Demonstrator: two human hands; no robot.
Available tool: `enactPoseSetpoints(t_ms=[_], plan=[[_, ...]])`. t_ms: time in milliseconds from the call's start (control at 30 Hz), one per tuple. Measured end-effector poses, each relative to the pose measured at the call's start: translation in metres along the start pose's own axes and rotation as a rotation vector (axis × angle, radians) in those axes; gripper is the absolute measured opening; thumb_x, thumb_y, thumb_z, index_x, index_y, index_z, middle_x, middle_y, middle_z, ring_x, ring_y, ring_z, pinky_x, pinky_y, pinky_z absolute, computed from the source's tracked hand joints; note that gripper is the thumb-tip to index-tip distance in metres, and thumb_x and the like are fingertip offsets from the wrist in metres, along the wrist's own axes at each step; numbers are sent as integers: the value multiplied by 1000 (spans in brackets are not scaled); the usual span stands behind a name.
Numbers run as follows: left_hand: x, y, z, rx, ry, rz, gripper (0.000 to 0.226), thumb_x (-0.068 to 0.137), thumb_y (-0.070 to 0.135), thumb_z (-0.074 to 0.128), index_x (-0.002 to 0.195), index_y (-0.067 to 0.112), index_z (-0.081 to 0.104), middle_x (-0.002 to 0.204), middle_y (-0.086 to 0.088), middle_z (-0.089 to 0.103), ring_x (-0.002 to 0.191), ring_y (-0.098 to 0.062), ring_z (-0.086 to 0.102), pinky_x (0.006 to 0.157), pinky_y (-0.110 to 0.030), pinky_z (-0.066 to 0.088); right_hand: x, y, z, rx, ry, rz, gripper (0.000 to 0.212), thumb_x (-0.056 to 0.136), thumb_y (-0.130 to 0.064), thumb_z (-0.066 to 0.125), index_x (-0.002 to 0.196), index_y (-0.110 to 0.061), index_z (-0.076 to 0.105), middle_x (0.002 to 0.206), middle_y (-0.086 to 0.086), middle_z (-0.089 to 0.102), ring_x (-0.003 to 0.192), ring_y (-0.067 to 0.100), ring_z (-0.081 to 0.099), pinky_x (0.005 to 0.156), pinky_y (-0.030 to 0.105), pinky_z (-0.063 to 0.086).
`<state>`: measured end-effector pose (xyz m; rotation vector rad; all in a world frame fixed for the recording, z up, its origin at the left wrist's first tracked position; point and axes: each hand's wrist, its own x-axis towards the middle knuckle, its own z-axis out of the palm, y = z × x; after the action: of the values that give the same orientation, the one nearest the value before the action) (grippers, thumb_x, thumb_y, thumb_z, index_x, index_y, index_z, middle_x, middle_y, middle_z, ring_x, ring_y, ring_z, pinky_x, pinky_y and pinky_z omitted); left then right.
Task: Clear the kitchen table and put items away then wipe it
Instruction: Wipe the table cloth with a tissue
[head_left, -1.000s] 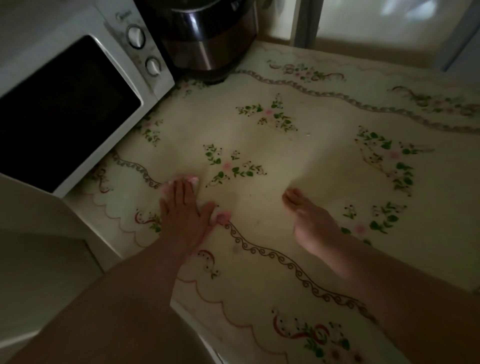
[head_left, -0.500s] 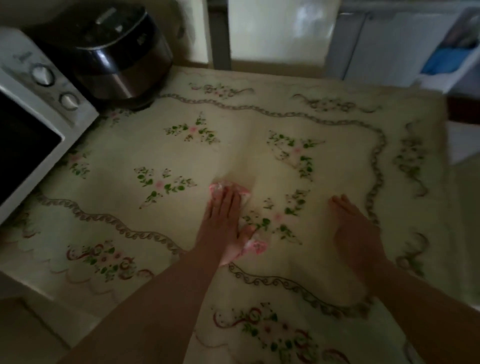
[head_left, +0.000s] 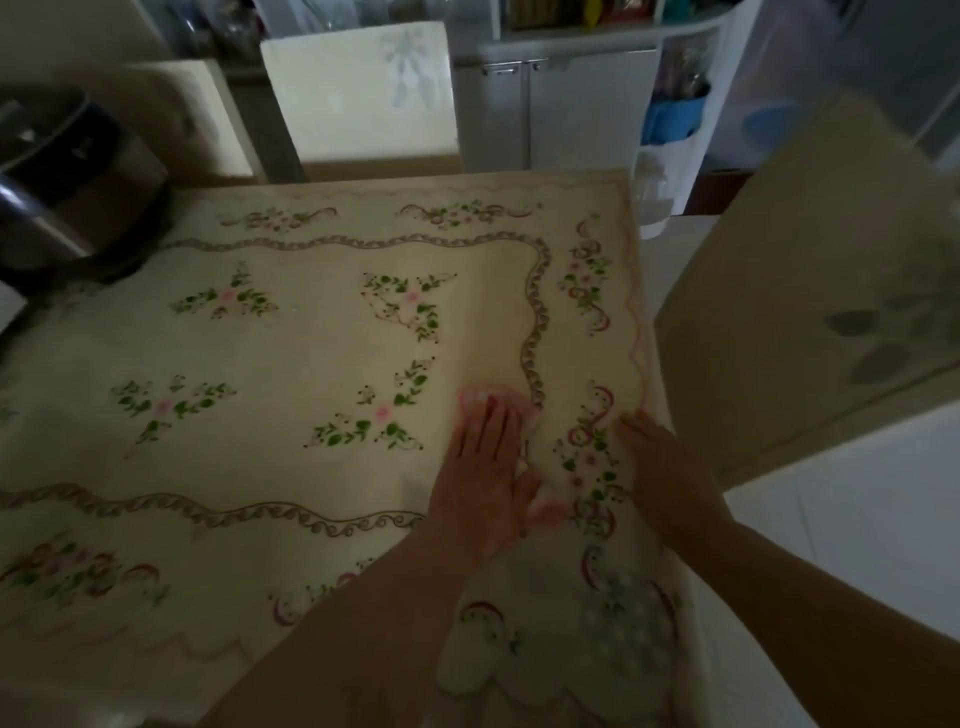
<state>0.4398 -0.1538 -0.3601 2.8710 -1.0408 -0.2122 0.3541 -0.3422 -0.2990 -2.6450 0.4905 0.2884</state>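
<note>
Two hands show right of centre in the head view: the left hand (head_left: 483, 467), fingers straight, presses a pink cloth (head_left: 548, 512) onto the counter's flowered tablecloth (head_left: 291, 364); the right hand (head_left: 662, 467) lies flat at the right edge. A hard wipe toward that edge could likely ruck or drag the tablecloth.

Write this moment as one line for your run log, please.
phase: wipe | left hand: flat, presses pink cloth on tablecloth near right edge | right hand: rests on tablecloth edge | cooker: far left corner
</note>
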Motion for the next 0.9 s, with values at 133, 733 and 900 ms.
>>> enactPoseSetpoints(t_ms=[133,733,900], plan=[[-2,21,9,-211,70,-9,63,97,51,15,153,22,17,160,3,4,149,-18,2,122,-39,9,-17,-1,-6,5,-24,-60,54,98,-9,36,150,-19,25,159,-1,19,147,14,15,117,29,17],[-118,-87,-20,-33,66,-586,65,100,45,28,155,24,-1,162,-9,2,149,-29,4,119,-50,15,-14,-107,36,-71,-99,-452,69,90,9,37,152,-16,19,160,-3,16,148,10,9,117,25,15],[-123,-103,-7,-30,-124,-660,63,101,46,12,152,21,-16,160,-1,-18,148,-20,-14,120,-48,-1,-8,-131,51,-126,-130,-495,69,89,9,39,151,-16,22,159,-4,18,147,9,11,120,31,17]])
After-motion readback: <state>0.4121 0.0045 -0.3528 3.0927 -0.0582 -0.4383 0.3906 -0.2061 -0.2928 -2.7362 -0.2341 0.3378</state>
